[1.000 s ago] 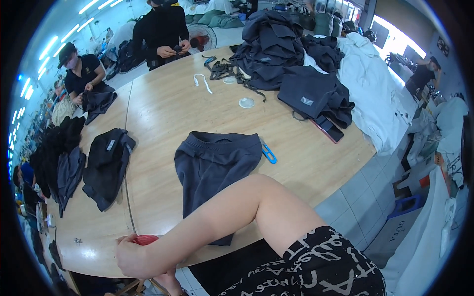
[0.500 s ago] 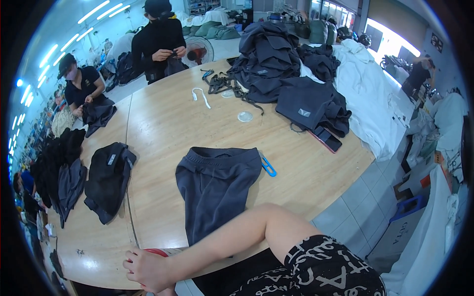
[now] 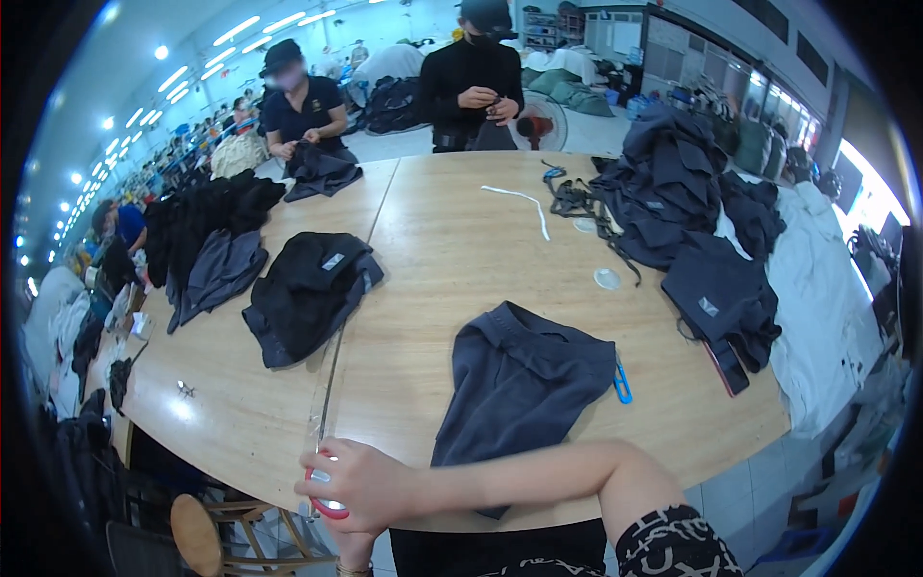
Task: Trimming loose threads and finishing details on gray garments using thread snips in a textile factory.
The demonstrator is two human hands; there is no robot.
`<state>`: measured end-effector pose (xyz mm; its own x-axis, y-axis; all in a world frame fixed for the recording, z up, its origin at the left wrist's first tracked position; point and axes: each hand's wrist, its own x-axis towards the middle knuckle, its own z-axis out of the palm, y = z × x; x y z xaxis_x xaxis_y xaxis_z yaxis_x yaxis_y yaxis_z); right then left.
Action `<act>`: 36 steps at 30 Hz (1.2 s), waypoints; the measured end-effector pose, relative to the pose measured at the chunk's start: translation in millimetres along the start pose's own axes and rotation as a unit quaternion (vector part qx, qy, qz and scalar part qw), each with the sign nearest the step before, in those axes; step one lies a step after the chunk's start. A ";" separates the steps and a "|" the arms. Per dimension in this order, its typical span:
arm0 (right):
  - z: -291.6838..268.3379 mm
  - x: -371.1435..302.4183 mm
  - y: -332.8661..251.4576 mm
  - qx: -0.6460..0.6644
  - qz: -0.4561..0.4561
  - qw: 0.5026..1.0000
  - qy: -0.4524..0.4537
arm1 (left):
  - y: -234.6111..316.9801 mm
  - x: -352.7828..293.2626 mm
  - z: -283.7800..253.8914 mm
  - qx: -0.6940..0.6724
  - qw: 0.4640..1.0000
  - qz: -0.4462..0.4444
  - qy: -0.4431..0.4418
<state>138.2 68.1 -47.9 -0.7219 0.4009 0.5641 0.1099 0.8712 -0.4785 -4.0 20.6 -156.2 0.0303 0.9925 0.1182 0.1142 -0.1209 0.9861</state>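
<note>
My right arm reaches leftward across the table's near edge. My right hand (image 3: 370, 486) is closed round a red-rimmed, whitish thing (image 3: 332, 508), whose kind I cannot make out. Beneath it, my left hand (image 3: 356, 546) shows only in part, near a banded wrist; its fingers are hidden. A dark grey garment (image 3: 519, 385) with a gathered elastic waistband lies beyond my right forearm, its lower end partly covered. Beside its waistband is a slim blue looped tool (image 3: 623, 383). Another dark garment (image 3: 312, 298) with a pale label lies folded farther left, across the table seam.
Dark garments (image 3: 668, 183) are heaped at the right, near white cloth (image 3: 817, 288) and a phone (image 3: 728, 369). Black cords (image 3: 582, 202) and a white cord (image 3: 524, 199) lie toward the back. More dark clothes (image 3: 207, 231) are piled left. Two people (image 3: 303, 111) handle cloth across the table.
The view has swung left, so the table's contents appear farther right. My right hand stays at the near edge, and more of the red-rimmed thing shows. The garments appear unmoved on the table.
</note>
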 end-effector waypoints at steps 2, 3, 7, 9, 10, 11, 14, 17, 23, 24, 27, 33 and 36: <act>22.0 -1.2 -18.3 -0.161 0.135 0.963 0.167 | -2.4 -6.6 -7.5 0.021 1.000 0.004 0.012; 20.7 -0.8 -23.2 -0.175 0.150 0.960 0.159 | -3.8 -7.4 -8.5 0.031 0.999 0.010 0.016; -20.4 3.8 3.3 -0.040 0.079 0.994 -0.059 | -14.2 -22.0 -17.1 0.069 0.997 0.023 0.025; -44.5 7.5 24.0 0.013 0.017 0.994 -0.107 | 10.8 -14.5 -4.6 0.045 0.998 0.013 0.029; -45.3 11.3 32.1 0.071 -0.052 0.984 -0.152 | 21.7 -12.4 -3.4 0.028 0.999 0.004 0.039; -39.0 13.1 35.0 0.096 -0.046 0.984 -0.145 | 26.7 -12.1 -2.1 0.020 0.999 -0.008 0.041; -27.9 5.6 25.6 0.047 -0.040 0.996 -0.058 | 31.5 -12.9 8.8 -0.035 0.997 0.025 0.066; -6.8 -3.5 -1.4 -0.025 0.081 0.993 0.082 | 5.8 -18.2 6.4 0.036 0.994 0.030 0.102; -27.2 2.9 9.7 -0.040 0.059 0.997 -0.034 | 10.3 -16.0 -5.4 0.023 0.999 0.027 0.031; -40.6 8.6 17.9 -0.001 -0.015 0.990 -0.140 | 14.5 -13.8 -6.9 0.024 0.999 0.027 0.036; -41.9 13.0 34.4 0.044 -0.041 0.981 -0.186 | 22.5 -6.4 -6.1 0.071 0.997 0.014 -0.007; -21.1 -4.6 18.8 0.044 0.007 0.999 -0.024 | 29.3 -11.0 4.2 0.008 0.999 0.023 0.033; -4.3 -6.1 -7.8 -0.033 0.094 0.992 0.076 | 10.5 -14.8 5.3 0.095 0.990 0.053 0.086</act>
<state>144.6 60.1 -44.7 -0.5736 0.5923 0.5658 0.2822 0.7914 -0.5423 2.1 4.5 -148.2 -0.1145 0.9602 0.2549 0.3046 -0.2103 0.9290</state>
